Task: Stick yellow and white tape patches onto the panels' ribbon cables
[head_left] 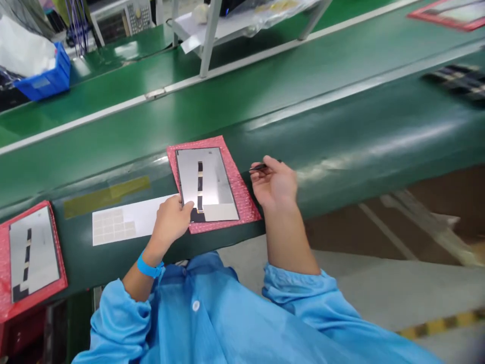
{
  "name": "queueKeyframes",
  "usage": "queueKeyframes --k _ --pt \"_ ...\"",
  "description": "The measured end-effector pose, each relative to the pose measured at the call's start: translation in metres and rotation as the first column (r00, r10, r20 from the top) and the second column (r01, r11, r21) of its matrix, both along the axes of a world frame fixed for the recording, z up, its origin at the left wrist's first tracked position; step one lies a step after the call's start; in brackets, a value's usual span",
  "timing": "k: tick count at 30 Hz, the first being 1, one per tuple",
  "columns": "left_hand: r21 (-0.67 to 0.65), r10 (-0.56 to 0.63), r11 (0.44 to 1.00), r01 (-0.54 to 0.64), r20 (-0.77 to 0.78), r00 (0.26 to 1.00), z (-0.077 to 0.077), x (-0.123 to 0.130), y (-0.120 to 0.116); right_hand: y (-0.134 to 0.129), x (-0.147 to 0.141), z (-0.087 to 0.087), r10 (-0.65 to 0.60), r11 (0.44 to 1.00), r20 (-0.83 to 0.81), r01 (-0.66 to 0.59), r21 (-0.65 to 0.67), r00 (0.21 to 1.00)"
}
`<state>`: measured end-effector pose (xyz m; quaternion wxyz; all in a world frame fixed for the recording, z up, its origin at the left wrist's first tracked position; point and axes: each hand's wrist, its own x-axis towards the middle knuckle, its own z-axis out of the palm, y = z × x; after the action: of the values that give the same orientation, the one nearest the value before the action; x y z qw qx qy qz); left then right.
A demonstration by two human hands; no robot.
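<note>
A display panel [212, 177] with a silvery back lies on a pink bubble-wrap bag [246, 205] in front of me. Down its middle runs a strip of black and tan pieces. My left hand [172, 217], with a blue band at the wrist, grips the panel's lower left edge, thumb on top and fingers partly hidden. To the right of the bag, my right hand [276, 184] is palm up, closed around a thin black pointed tool [259, 167]; its exact kind is unclear. Beside my left hand lies a white sheet [146, 210] with pale square labels.
Another silvery panel [36, 253] rests on pink wrap [56, 242] at the left. Yellowish tape [108, 196] sticks to the green bench [341, 146]. Behind are a metal-legged shelf [210, 40] and a blue bin [47, 78]. A red-edged item [447, 23] lies far right.
</note>
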<state>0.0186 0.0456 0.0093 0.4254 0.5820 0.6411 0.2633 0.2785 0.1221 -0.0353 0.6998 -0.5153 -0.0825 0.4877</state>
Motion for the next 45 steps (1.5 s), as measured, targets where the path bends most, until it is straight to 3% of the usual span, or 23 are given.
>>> queueKeyframes --k 5,8,10,14,17,21,24,33,41,45 --pt "0.086 -0.066 0.991 0.099 -0.324 0.944 0.019 -0.018 -0.027 -0.016 -0.030 0.022 0.101 0.989 0.160 -0.117 0.093 0.982" --pt "0.163 -0.035 0.978 0.126 -0.473 0.881 0.016 -0.039 -0.039 -0.020 -0.072 0.035 0.225 0.949 0.231 -0.266 0.167 0.947" --pt "0.189 -0.035 0.968 0.165 -0.549 0.835 0.012 -0.055 -0.044 -0.016 -0.106 0.039 0.331 0.893 0.289 -0.397 0.211 0.898" --pt "0.223 -0.052 0.944 0.245 -0.631 0.774 0.007 -0.077 -0.040 0.013 -0.166 0.027 0.443 0.764 0.437 -0.585 0.273 0.783" --pt "0.286 -0.008 0.926 0.248 -0.640 0.768 0.003 -0.088 -0.016 0.037 -0.189 0.004 0.463 0.730 0.496 -0.633 0.258 0.735" --pt "0.340 0.030 0.905 0.256 -0.649 0.760 -0.010 -0.101 0.015 0.048 -0.192 -0.020 0.454 0.722 0.556 -0.653 0.228 0.696" --pt "0.363 0.045 0.894 0.263 -0.657 0.752 -0.021 -0.105 0.019 0.045 -0.186 -0.025 0.434 0.728 0.579 -0.647 0.226 0.690" --pt "0.377 0.036 0.899 0.222 -0.569 0.822 -0.023 -0.104 0.019 0.037 -0.175 -0.015 0.479 0.728 0.619 -0.676 0.116 0.622" --pt "0.334 0.008 0.919 0.210 -0.548 0.836 -0.019 -0.101 0.018 0.036 -0.169 -0.020 0.390 0.717 0.666 -0.664 0.213 0.635" --pt "0.348 0.005 0.913 0.214 -0.534 0.846 -0.019 -0.102 0.017 0.035 -0.169 -0.016 0.403 0.721 0.667 -0.667 0.190 0.626"
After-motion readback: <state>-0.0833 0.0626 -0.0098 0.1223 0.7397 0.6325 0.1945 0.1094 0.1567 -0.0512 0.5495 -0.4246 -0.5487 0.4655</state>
